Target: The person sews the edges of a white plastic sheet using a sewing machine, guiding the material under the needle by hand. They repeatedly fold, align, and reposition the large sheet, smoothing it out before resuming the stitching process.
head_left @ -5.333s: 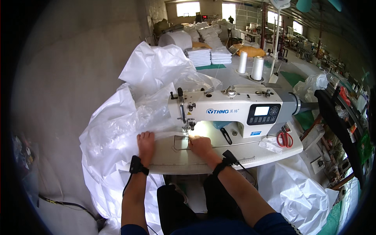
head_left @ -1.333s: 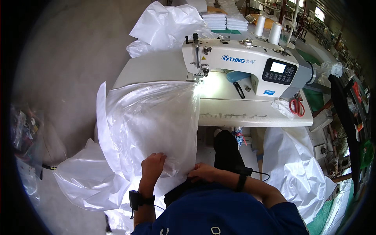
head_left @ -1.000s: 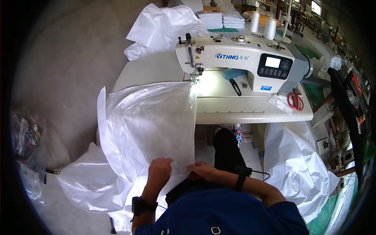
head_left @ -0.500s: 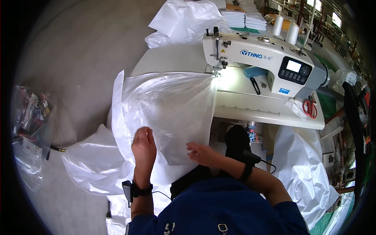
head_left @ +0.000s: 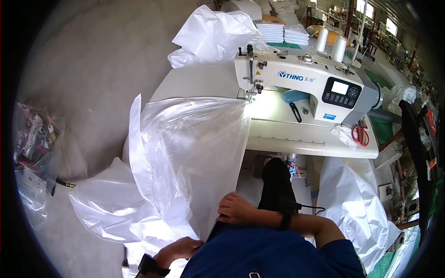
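A large glossy white plastic sheet (head_left: 204,162) hangs off the sewing machine table toward my lap. Its far right corner lies under the needle area of the white sewing machine (head_left: 296,74), whose lamp shines there. My right hand (head_left: 236,209) is closed, its fingers curled over the sheet's right edge close to my body. Low at the left, my left hand (head_left: 183,249) pinches the sheet near my waist; its fingertips are partly hidden by my blue shirt. A folded white strip (head_left: 135,134) of the sheet stands up along its left side.
Red-handled scissors (head_left: 360,135) and a black thread snipper (head_left: 295,112) lie right of the needle. Thread cones (head_left: 339,49) stand behind the machine. Crumpled white plastic (head_left: 213,34) sits at the back; more white sheeting (head_left: 352,204) hangs right. A clear bag (head_left: 39,157) hangs left.
Both hands have come down toward my body, the left one farther, from mid-sheet to beside my waist. My right hand has closed at the sheet's edge. The view has shifted slightly.
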The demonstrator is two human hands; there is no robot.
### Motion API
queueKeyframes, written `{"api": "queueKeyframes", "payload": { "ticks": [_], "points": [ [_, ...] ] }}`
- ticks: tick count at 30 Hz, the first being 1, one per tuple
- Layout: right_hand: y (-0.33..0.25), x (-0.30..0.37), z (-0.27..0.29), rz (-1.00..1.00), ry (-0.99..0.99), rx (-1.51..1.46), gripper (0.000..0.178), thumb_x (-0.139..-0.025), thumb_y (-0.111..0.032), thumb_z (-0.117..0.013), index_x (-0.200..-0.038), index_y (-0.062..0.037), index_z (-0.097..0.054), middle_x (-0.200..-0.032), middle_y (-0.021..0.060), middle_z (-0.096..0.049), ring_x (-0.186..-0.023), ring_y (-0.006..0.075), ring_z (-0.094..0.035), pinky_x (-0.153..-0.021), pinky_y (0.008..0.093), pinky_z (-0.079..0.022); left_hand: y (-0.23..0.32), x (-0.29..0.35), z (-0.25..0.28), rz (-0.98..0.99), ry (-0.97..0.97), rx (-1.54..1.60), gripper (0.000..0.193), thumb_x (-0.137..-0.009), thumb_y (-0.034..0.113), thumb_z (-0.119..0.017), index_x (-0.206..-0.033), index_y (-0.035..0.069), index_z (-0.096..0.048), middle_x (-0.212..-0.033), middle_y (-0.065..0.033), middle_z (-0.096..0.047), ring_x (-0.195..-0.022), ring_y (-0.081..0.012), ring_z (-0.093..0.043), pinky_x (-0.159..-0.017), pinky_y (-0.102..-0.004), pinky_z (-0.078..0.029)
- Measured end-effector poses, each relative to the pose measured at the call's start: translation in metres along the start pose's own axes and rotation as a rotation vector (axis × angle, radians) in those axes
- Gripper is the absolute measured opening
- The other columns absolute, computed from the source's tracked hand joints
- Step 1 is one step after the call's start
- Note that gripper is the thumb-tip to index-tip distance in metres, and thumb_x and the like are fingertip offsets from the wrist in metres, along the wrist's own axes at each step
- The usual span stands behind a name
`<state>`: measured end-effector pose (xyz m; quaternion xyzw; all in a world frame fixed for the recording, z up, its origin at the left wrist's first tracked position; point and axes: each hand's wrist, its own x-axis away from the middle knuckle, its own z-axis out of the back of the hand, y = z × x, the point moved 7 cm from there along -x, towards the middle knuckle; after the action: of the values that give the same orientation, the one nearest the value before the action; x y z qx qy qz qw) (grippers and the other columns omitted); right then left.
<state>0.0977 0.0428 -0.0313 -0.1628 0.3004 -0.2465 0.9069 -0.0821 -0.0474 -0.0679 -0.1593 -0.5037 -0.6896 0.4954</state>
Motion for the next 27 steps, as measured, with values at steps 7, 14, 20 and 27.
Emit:
{"api": "queueKeyframes", "payload": {
  "ticks": [7, 14, 20, 27],
  "points": [
    [0.077, 0.043, 0.024, -1.054, 0.397, -0.446, 0.056, -0.073, -0.036, -0.074, -0.107, 0.0035, -0.052, -0.103, 0.0158, -0.054, -0.095, 0.0250, -0.054, -0.082, 0.0384, -0.044, 0.063, -0.001, 0.012, -0.188, 0.009, -0.272, 0.019, -0.084, 0.020, -0.057, -0.097, 0.009, -0.065, -0.087, -0.0152, -0.066, -0.081, -0.0346, -0.063, -0.070, -0.0371, -0.049],
    [0.098, 0.030, -0.050, -1.153, 0.225, -1.175, 0.031, -0.083, -0.009, -0.052, -0.111, 0.0029, -0.056, -0.096, 0.0115, -0.064, -0.086, 0.0220, -0.064, -0.079, 0.0326, -0.052, 0.152, -0.012, 0.113, -0.555, 0.947, -0.438, 0.018, -0.077, 0.018, -0.067, -0.090, 0.006, -0.062, -0.081, -0.0111, -0.061, -0.078, -0.0314, -0.061, -0.069, -0.0391, -0.049],
    [0.084, 0.057, -0.037, -1.108, 0.317, -1.667, 0.027, -0.086, -0.005, -0.047, -0.111, -0.0004, -0.057, -0.103, 0.0095, -0.062, -0.094, 0.0229, -0.063, -0.084, 0.0378, -0.052, 0.177, -0.072, 0.141, -0.504, 1.197, -0.772, 0.012, -0.074, 0.013, -0.063, -0.083, 0.006, -0.060, -0.084, -0.0088, -0.060, -0.082, -0.0268, -0.058, -0.072, -0.0378, -0.044],
    [0.074, 0.070, -0.019, -1.047, 0.389, -1.610, 0.034, -0.089, -0.011, -0.048, -0.122, -0.0010, -0.048, -0.109, 0.0108, -0.058, -0.097, 0.0225, -0.061, -0.082, 0.0383, -0.053, 0.172, -0.071, 0.111, -0.525, 1.020, -0.909, 0.003, -0.071, 0.006, -0.056, -0.073, 0.008, -0.056, -0.072, -0.0067, -0.055, -0.076, -0.0259, -0.058, -0.066, -0.0390, -0.044]
  ]
}}
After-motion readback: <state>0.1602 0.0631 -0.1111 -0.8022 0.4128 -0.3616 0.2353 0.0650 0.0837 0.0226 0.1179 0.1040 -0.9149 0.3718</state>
